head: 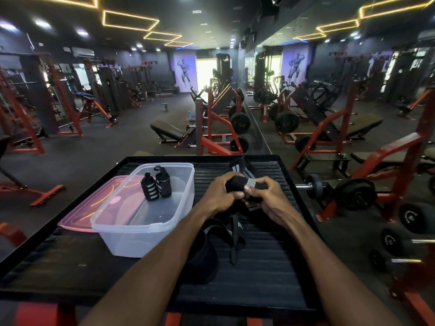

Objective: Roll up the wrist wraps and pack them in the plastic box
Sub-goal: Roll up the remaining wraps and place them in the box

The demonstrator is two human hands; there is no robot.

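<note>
- The pink lid (80, 215) lies flat on the black ribbed platform (270, 278), tucked partly under the left side of the box — off and out of the way, I judge, so the box stays open for packing.
- The clear plastic box (131, 234) stands open just left of the hands, near enough that a finished roll needs only a short reach.
- Two rolled wraps (156, 186) stand upright side by side at the far end of the box, touching or nearly so; standing on end probably leaves floor room for more.
- The left hand (217, 196) has its fingers curled round the left end of a black wrap (237, 184), gripping the roll so the turns do not loosen.
- The tail of this wrap, with grey stripes, runs away from the hands over the platform — it seems only partly rolled.
- Below the hands a loose pile of unrolled wraps (221, 241) lies on the platform, between the forearms, waiting its turn.
- The right hand (266, 198) pinches the right end of the same wrap, thumb on top, likely feeding and tightening the band.
</note>
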